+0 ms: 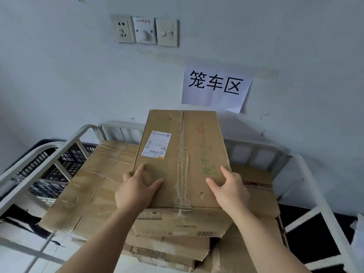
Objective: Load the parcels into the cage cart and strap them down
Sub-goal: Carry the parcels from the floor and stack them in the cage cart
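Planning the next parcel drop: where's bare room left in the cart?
Widest: taped box top, between left rail and top box. Narrow strip on right box, beside right rail. Middle crowded: left hand and right hand grip the top box.

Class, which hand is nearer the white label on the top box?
Left. The left hand grips the box just below the label; the right hand is across the taped seam.

The left hand [137,191] and right hand [230,189] are bare and ungloved; both forearms [102,239] show uncovered.
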`<state>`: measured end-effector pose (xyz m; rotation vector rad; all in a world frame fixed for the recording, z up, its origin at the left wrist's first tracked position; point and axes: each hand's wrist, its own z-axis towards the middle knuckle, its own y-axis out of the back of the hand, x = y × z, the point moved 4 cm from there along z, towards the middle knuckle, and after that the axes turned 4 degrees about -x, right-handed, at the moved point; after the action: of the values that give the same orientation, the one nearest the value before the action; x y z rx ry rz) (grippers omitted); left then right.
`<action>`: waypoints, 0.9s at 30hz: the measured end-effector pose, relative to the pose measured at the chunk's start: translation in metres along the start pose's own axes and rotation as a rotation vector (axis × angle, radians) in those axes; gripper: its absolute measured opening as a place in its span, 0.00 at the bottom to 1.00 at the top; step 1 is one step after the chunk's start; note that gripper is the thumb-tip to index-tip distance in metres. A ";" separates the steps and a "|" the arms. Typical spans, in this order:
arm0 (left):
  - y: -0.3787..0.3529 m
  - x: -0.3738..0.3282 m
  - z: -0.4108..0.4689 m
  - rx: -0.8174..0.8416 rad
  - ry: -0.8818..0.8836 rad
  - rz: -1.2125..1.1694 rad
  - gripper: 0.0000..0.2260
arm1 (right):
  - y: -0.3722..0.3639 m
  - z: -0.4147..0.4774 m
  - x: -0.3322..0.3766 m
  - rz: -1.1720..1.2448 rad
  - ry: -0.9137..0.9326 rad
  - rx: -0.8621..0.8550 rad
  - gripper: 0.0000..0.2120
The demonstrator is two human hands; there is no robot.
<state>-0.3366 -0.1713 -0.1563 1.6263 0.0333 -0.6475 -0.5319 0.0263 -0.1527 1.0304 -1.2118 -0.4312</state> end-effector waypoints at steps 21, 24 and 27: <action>-0.022 0.076 0.088 0.108 -0.071 0.025 0.36 | -0.099 0.000 0.047 0.064 -0.072 0.077 0.33; -0.019 0.073 0.080 0.084 -0.089 0.015 0.35 | -0.097 -0.003 0.044 0.126 -0.039 0.095 0.34; -0.014 0.066 0.063 0.030 -0.138 0.023 0.31 | -0.089 -0.010 0.035 0.249 -0.062 0.087 0.35</action>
<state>-0.3111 -0.2493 -0.1982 1.6049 -0.0956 -0.7443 -0.4901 -0.0411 -0.2073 0.9301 -1.4047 -0.2181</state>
